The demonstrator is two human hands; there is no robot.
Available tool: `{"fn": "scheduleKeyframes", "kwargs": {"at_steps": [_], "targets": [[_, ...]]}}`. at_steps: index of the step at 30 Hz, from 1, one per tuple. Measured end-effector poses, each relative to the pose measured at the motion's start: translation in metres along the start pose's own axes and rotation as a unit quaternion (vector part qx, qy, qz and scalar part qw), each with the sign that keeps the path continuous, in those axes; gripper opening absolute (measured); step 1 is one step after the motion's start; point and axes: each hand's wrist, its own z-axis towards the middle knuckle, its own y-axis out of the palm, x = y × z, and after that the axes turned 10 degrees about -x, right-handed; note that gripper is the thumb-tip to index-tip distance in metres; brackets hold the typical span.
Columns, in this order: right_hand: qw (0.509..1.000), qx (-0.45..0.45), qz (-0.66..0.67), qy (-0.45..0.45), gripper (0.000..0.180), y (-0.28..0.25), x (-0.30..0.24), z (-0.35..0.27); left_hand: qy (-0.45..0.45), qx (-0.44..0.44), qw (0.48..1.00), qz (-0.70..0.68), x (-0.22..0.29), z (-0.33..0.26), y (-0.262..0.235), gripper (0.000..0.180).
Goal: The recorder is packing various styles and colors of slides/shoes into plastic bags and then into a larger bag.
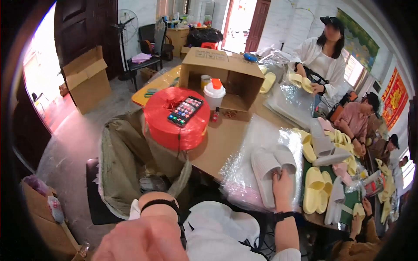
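My right hand (283,188) grips a pale grey slipper (285,157) by its upper, with the fingers tucked into the foot opening. Against it lies the matching slipper (264,169), sole down with its heel toward me. Both rest on a stack of clear plastic bags (237,161) at the table's front edge. Close below the camera, my left hand (139,241) is large and blurred, away from the slippers; its fingers cannot be made out. Pairs of yellow slippers (314,189) lie on the table just right of my right hand.
A phone (185,111) lies on a red roll of plastic twine (159,126). Behind stand a white tub (214,96) and an open cardboard box (222,65). A cloth sack (119,169) gapes at the left. Across the table a person (324,54) holds yellow slippers; others work along the right.
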Motion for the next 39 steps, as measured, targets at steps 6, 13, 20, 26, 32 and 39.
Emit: {"fn": "scheduleKeyframes", "kwargs": {"at_steps": [6, 13, 20, 26, 32, 39], "targets": [[1.0, -0.007, -0.003, -0.004, 0.038, 0.016, 0.015, 0.01, 0.159, 0.318, 0.908, -0.221, 0.021, -0.023, 0.043, 0.021], [1.0, 0.001, 0.008, 0.005, 0.038, 0.015, 0.017, 0.007, 0.17, 0.317, 0.881, -0.305, 0.028, -0.031, 0.054, 0.02], [1.0, -0.021, 0.017, 0.001, 0.04, 0.01, 0.017, 0.003, 0.209, 0.329, 0.83, -0.399, 0.013, -0.039, 0.057, 0.019], [1.0, -0.019, -0.006, 0.008, 0.039, 0.01, 0.021, 0.006, 0.244, 0.349, 0.766, -0.481, 0.006, -0.048, 0.059, 0.018], [0.999, 0.007, 0.017, -0.027, 0.038, 0.016, 0.017, 0.006, 0.274, 0.362, 0.697, -0.555, -0.004, -0.059, 0.035, 0.018], [1.0, -0.014, 0.017, 0.012, 0.039, 0.013, 0.023, 0.005, 0.295, 0.369, 0.612, -0.634, 0.052, -0.081, 0.059, 0.017]]}}
